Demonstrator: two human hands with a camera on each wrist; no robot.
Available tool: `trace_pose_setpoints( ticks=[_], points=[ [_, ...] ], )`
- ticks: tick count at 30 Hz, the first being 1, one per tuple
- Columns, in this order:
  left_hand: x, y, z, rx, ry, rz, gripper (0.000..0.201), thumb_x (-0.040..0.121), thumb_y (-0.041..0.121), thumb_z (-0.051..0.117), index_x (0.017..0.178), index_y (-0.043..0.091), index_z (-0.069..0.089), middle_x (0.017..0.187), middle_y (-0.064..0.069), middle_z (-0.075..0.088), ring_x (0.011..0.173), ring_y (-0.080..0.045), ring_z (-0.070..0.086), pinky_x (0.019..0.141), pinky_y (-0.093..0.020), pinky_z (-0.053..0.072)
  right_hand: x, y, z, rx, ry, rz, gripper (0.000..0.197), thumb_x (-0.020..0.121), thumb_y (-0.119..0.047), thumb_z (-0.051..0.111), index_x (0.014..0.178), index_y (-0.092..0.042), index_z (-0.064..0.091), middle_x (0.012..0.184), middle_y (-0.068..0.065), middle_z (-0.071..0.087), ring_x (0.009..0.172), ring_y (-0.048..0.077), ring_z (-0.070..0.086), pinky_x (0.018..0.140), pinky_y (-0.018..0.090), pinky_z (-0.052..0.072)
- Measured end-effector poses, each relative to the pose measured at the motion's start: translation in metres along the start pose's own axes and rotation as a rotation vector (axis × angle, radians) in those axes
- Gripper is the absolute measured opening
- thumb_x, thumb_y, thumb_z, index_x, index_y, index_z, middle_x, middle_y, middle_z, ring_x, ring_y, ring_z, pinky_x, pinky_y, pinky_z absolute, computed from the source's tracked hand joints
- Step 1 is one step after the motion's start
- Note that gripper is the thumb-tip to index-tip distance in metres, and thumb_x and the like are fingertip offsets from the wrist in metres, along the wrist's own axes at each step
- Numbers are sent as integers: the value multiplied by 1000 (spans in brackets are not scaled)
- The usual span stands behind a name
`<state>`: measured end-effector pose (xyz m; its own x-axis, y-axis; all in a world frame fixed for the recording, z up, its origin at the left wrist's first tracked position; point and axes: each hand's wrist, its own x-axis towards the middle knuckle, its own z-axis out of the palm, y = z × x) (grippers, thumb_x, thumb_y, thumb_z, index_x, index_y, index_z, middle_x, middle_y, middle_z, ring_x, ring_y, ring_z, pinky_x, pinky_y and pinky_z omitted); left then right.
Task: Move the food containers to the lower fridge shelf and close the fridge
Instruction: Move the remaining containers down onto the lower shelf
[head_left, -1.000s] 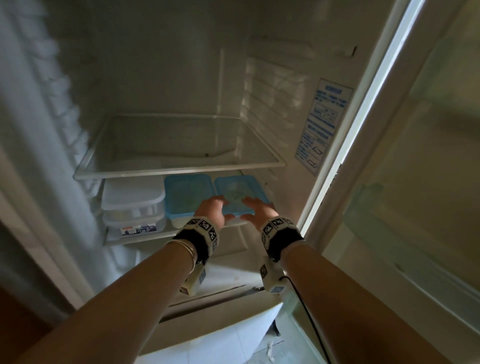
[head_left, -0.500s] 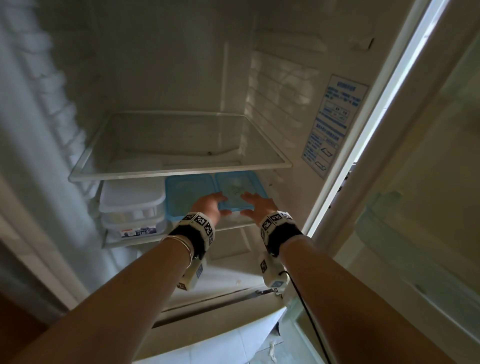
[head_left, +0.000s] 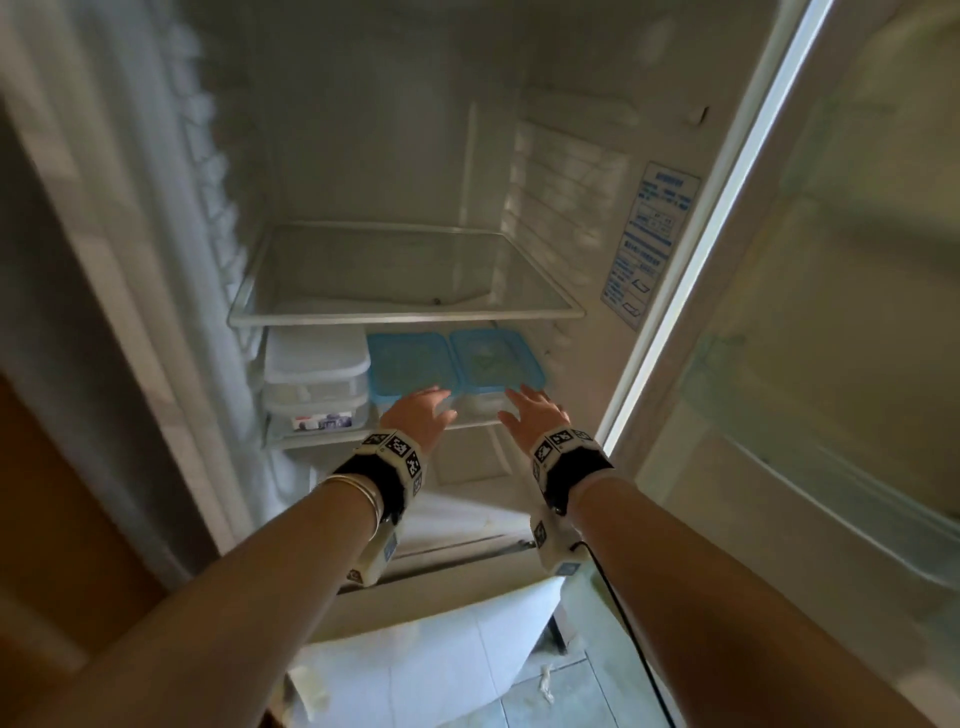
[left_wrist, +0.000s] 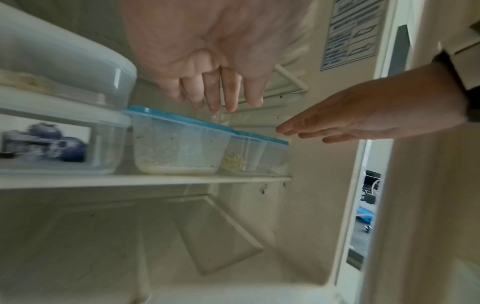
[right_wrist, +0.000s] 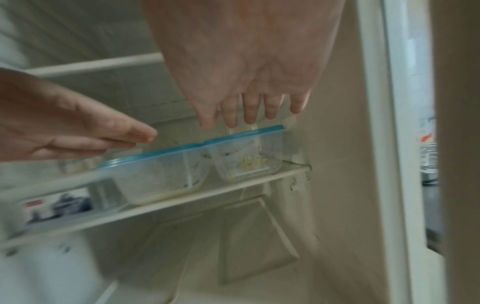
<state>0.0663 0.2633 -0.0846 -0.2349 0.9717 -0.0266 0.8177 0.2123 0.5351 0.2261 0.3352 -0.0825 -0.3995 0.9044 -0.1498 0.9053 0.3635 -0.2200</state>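
Note:
Two clear containers with blue lids stand side by side on the lower fridge shelf (head_left: 363, 435): the left one (head_left: 410, 364) (left_wrist: 179, 144) and the right one (head_left: 496, 358) (right_wrist: 249, 158). Left of them two white-lidded containers (head_left: 314, 379) are stacked. My left hand (head_left: 418, 410) (left_wrist: 215, 90) hovers just in front of the left blue-lidded box, fingers straight, holding nothing. My right hand (head_left: 532, 413) (right_wrist: 254, 107) hovers in front of the right box, fingers straight and apart from the lid.
The glass upper shelf (head_left: 405, 314) above holds nothing. The fridge door (head_left: 831, 312) stands open at the right, with its white seal (head_left: 691, 249). Below the lower shelf the fridge compartment (left_wrist: 182, 236) holds nothing. A wooden panel (head_left: 62, 519) flanks the left.
Both hands have drawn back from the blue lids toward me; their fingers no longer rest on the lids. The containers stay in place on the lower shelf.

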Motion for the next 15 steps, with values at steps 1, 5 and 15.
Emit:
trace_pose_setpoints(
  ticks=[1,5,15],
  points=[
    [-12,-2,1,48,-12,7,50,97,30,42,144,13,38,153,-6,34,141,-20,33,117,-31,24,-12,-2,4,-29,-11,-11,53,100,-37,31,150,-23,20,160,-1,12,148,22,11,120,41,13],
    [-69,-3,10,146,-81,-8,48,99,29,37,144,12,35,153,-8,34,140,-23,34,116,-34,24,-63,-5,24,-65,-71,-3,52,99,-38,31,148,-21,26,158,-1,23,146,23,20,118,44,19],
    [-186,14,55,240,-195,-37,49,100,30,32,146,14,29,157,-3,25,144,-20,24,119,-34,19,-181,24,72,-41,-176,63,52,99,-39,30,146,-17,31,155,3,29,143,24,25,117,41,23]
  ],
)
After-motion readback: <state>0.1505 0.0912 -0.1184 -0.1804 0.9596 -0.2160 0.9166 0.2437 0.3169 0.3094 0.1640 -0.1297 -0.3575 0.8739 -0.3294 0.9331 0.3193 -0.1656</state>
